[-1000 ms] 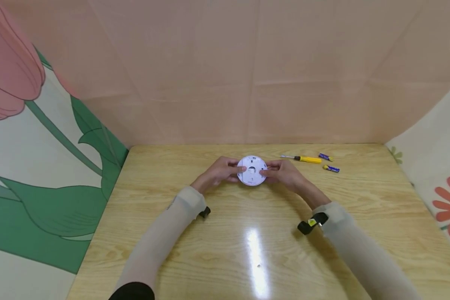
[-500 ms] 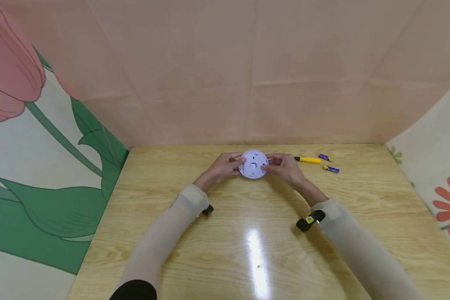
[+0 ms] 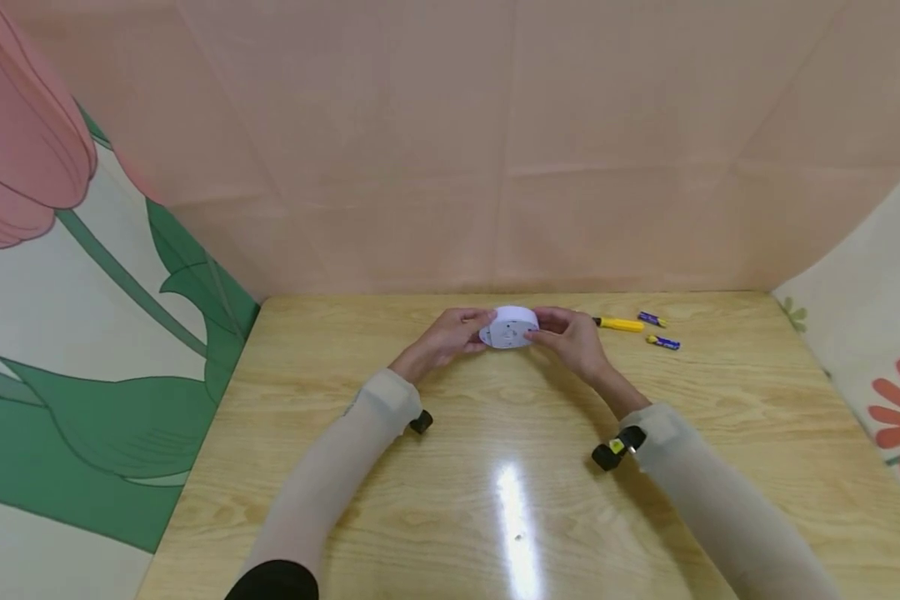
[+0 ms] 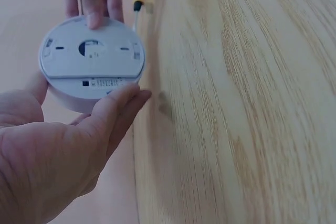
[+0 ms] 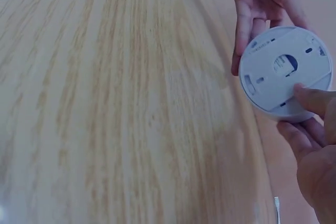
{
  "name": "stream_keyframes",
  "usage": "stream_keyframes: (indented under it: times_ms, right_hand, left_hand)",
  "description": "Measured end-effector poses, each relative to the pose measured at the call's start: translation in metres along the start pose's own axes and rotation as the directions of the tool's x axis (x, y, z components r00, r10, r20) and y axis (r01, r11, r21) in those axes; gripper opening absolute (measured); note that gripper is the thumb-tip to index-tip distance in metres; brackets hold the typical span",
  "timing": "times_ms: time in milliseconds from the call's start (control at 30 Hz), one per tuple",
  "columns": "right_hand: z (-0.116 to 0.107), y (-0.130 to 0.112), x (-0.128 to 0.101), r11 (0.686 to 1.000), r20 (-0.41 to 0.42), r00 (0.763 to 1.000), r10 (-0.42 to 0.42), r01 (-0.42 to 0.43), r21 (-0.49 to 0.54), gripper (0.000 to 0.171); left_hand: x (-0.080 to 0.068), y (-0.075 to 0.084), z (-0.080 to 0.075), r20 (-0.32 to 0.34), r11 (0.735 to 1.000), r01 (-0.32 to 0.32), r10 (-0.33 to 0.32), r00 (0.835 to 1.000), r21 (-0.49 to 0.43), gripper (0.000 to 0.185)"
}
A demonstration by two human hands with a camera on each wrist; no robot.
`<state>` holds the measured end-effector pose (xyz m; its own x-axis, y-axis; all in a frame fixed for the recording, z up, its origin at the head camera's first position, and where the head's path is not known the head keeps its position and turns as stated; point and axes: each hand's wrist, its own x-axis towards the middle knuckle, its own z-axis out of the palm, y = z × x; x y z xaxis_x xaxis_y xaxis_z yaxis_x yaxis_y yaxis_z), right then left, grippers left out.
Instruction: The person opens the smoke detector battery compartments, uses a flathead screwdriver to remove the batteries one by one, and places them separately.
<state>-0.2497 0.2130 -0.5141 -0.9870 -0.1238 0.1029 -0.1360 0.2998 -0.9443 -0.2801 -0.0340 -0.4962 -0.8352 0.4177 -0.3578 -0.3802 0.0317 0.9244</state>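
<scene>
Between both hands, above the far part of the table, is a round white smoke detector (image 3: 512, 330), its slotted back plate facing me and its side wall showing. My left hand (image 3: 447, 337) grips its left rim, thumb on the near face. On the opposite side my right hand (image 3: 576, 343) pinches the rim, thumb pressed on the back plate. In the left wrist view the smoke detector (image 4: 92, 64) shows a central hole, small slots and a printed label. The right wrist view shows the right thumb (image 5: 310, 98) lying on the plate.
A yellow-handled screwdriver (image 3: 621, 324) lies right of the right hand, its shaft hidden in the head view. Two blue batteries, one farther back (image 3: 652, 318) and one nearer (image 3: 663, 342), lie beside it. A pink cloth wall (image 3: 390, 208) rises behind the wooden table (image 3: 450, 517).
The smoke detector has lifted slightly away from me and tilted, so its side wall now shows above the back plate. The right hand moved with it and now covers the screwdriver's shaft.
</scene>
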Motion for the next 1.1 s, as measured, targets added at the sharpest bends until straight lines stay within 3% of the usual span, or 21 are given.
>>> stream_keyframes:
  times_ms: [167, 367, 567, 733, 900, 1100]
  right_hand:
    - [0.0036, 0.0051, 0.001, 0.998, -0.038, 0.998, -0.047, 0.049, 0.051, 0.043]
    - [0.0038, 0.0049, 0.0008, 0.997, -0.017, 0.996, -0.082, 0.082, 0.01, 0.044]
    - [0.0008, 0.0052, 0.0009, 0.999, 0.054, 0.999, -0.007, 0.005, 0.035, 0.054]
    - [-0.0013, 0.0035, 0.0007, 0.993, 0.105, 0.991, 0.084, -0.092, 0.079, 0.067]
    - [-0.0015, 0.0032, 0.0035, 0.984, 0.126, 0.98, 0.156, -0.165, 0.068, 0.075]
    - [-0.0008, 0.0083, 0.0073, 0.99, 0.158, 0.979, 0.128, -0.136, 0.035, 0.08]
  left_hand:
    - [0.0006, 0.0008, 0.0007, -0.009, 1.0, 0.001, -0.001, 1.0, -0.012, 0.051]
    - [0.002, -0.0014, 0.0004, -0.08, 0.999, -0.048, 0.046, 0.996, -0.025, 0.045]
    - [0.0, -0.0037, -0.0003, -0.126, 0.987, -0.115, 0.129, 0.984, 0.113, 0.048]
    - [-0.002, -0.0056, 0.0007, -0.153, 0.943, -0.162, 0.213, 0.965, 0.291, 0.058]
    - [-0.0028, -0.0059, 0.0032, -0.132, 0.893, -0.209, 0.281, 0.95, 0.398, 0.066]
    - [-0.0021, -0.0055, 0.002, -0.066, 0.829, -0.254, 0.329, 0.942, 0.498, 0.069]
